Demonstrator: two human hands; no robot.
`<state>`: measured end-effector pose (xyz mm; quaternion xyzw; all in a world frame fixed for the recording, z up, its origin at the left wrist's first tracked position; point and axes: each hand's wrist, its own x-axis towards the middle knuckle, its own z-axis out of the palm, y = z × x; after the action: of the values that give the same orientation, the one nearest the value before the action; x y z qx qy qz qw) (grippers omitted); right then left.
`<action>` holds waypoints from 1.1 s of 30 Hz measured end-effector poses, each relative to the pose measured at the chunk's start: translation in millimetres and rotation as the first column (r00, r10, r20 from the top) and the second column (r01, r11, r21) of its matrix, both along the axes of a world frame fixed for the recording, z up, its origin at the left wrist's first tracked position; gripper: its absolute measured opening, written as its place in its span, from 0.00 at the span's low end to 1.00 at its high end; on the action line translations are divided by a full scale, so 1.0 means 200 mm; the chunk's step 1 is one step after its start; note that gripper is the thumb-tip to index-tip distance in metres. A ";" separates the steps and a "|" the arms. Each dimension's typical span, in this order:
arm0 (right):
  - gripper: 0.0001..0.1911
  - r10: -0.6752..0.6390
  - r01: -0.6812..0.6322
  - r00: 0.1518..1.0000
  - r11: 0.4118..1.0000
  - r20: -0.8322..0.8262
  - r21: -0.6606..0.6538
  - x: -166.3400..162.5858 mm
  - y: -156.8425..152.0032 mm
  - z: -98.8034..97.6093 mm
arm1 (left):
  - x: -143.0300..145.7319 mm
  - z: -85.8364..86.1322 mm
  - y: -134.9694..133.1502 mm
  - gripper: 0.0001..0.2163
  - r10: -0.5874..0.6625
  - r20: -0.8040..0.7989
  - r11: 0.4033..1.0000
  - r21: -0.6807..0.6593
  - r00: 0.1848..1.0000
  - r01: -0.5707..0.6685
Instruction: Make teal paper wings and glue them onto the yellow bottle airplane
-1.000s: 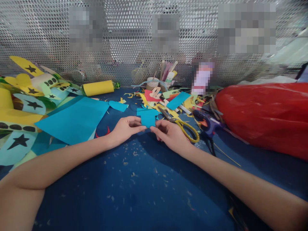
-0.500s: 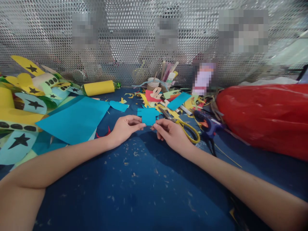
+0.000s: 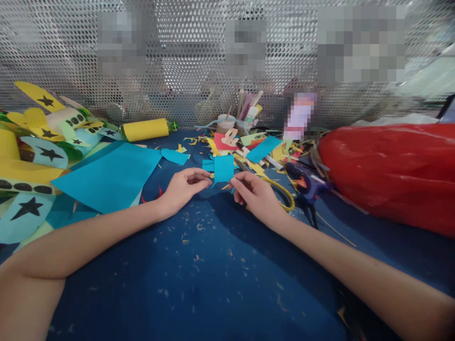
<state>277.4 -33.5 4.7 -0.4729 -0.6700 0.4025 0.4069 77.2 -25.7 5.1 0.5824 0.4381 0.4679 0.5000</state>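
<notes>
A small square of blue paper (image 3: 224,168) is held up over the middle of the table. My right hand (image 3: 256,195) pinches its lower right corner between thumb and fingers. Just left of the square, my left hand (image 3: 185,188) has its thumb and forefinger slightly apart, with a narrow gap to the paper. Other small blue cuttings (image 3: 208,165) lie behind the square. Scissors with yellow handles (image 3: 289,202) rest beyond my right hand, partly hidden by it.
At left lie a large blue sheet (image 3: 113,177) and paper-covered bottle planes (image 3: 46,128). A yellow-wrapped bottle (image 3: 145,130) stands behind. Paper scraps (image 3: 227,141), a glue gun (image 3: 307,182) and a red bag (image 3: 387,175) are at right. Perforated metal mesh (image 3: 199,57) borders the back.
The blue square has shifted slightly right and up with my right hand. My left fingers have come off its left corner. Blue cuttings now show to its left.
</notes>
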 end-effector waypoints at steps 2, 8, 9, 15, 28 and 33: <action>0.18 0.000 0.000 1.000 1.000 -0.012 -0.011 0.00 0.00 0.00 | 0.00 0.00 0.00 0.07 -0.007 0.017 1.000 0.005 1.000 0.006; 0.15 0.069 -0.069 0.996 0.998 0.050 -0.005 0.00 -0.01 0.01 | 0.00 0.00 0.00 0.09 -0.183 -0.114 0.981 0.040 0.977 0.188; 0.15 0.075 -0.075 0.996 0.997 0.055 0.001 0.00 -0.01 0.01 | 0.00 0.00 0.00 0.09 -0.194 -0.138 0.979 0.041 0.971 0.202; 0.14 0.106 -0.106 0.994 0.994 0.034 0.004 -0.01 -0.02 -0.01 | -0.01 -0.01 0.00 0.11 -0.192 -0.214 0.978 0.035 0.958 0.203; 0.15 0.099 -0.100 0.992 0.995 0.074 0.012 0.00 -0.01 -0.01 | 0.00 0.03 -0.01 0.10 -0.186 -0.210 0.980 0.028 0.960 0.196; 0.15 0.100 -0.101 0.992 0.995 0.077 0.012 0.00 0.00 0.00 | 0.01 0.04 -0.02 0.09 -0.120 -0.109 0.991 0.045 0.987 0.126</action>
<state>278.1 -34.4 4.6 -0.4502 -0.7112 0.3989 0.3638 78.8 -29.2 12.6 0.6450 0.4149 0.4157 0.4888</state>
